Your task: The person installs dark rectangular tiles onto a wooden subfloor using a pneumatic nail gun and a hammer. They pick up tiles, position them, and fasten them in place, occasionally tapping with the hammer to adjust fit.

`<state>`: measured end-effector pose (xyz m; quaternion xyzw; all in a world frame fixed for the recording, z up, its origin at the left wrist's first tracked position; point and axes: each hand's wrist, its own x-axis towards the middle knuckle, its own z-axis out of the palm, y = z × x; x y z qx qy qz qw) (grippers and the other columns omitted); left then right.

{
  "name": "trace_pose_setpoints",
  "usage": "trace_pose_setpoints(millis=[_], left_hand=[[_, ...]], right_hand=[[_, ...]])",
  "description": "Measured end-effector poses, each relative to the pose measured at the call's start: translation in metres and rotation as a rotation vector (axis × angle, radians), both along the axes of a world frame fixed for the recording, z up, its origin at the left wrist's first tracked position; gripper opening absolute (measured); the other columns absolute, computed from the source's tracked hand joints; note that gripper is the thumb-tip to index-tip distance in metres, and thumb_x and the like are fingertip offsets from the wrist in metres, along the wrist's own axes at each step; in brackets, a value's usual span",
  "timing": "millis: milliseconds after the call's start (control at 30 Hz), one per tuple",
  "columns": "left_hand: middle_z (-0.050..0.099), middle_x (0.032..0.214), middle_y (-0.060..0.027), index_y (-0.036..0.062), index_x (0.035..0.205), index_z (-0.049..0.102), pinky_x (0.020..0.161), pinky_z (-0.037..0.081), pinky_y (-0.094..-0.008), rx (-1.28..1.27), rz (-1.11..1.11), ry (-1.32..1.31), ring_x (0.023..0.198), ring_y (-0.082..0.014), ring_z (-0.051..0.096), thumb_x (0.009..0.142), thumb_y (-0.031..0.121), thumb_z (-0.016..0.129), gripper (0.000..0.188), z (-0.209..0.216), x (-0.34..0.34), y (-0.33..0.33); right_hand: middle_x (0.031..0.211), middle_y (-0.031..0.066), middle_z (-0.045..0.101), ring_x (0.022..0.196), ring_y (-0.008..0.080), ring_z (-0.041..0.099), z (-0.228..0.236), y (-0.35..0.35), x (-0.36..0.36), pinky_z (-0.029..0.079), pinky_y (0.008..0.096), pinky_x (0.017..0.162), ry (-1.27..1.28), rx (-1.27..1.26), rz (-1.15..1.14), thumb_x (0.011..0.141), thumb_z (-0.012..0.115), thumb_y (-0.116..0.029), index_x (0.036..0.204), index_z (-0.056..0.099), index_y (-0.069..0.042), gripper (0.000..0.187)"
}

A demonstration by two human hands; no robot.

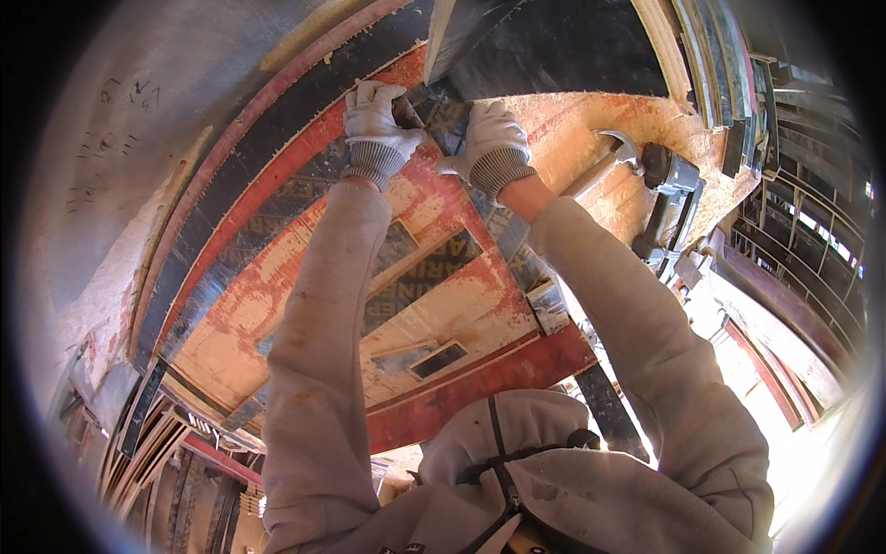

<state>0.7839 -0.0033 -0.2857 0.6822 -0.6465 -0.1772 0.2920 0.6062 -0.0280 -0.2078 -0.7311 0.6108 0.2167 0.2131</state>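
My left hand (377,120), in a pale knit-cuffed work glove, is closed around a small dark brown block (406,113) at the far part of the work surface. Just right of it lies a black film-faced plywood piece (447,120) with faded print. My right hand (496,146), gloved the same way, grips this piece at its right edge, its fingers curled and its thumb pointing left. Beneath both hands is a large panel (434,323) patched from black and red-stained plywood strips. How the block and the black piece meet is unclear.
Right of my right hand lies a claw hammer (620,148), and beside it a black nail gun (672,196). A large black board (563,46) stands at the far side. Stacked curved boards (715,65) are at far right, stacked plywood strips (152,452) at lower left.
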Motion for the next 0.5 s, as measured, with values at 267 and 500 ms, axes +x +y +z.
trace_pose_setpoints(millis=[267, 500], left_hand=[[0.064, 0.108, -0.0065, 0.0140, 0.107, 0.071, 0.098, 0.049, -0.0463, 0.099, -0.053, -0.063, 0.112, -0.0332, 0.056, 0.048, 0.022, 0.098, 0.065, 0.002, 0.005, -0.007], [0.059, 0.133, -0.0126, 0.0130, 0.138, 0.058, 0.110, 0.044, -0.0495, -0.051, -0.021, -0.086, 0.127, -0.0364, 0.053, 0.055, 0.028, 0.101, 0.094, 0.029, 0.000, 0.022]], right_hand=[[0.121, 0.0221, 0.057, 0.112, 0.0371, 0.066, -0.007, -0.003, -0.001, 0.059, 0.0489, 0.092, 0.011, 0.095, 0.032, 0.065, 0.091, -0.067, 0.133, 0.048, 0.004, 0.107], [0.120, 0.0195, 0.059, 0.113, 0.0347, 0.067, -0.004, -0.002, 0.004, 0.059, 0.0482, 0.092, 0.049, 0.097, -0.011, 0.064, 0.093, -0.063, 0.129, 0.052, 0.003, 0.101]])
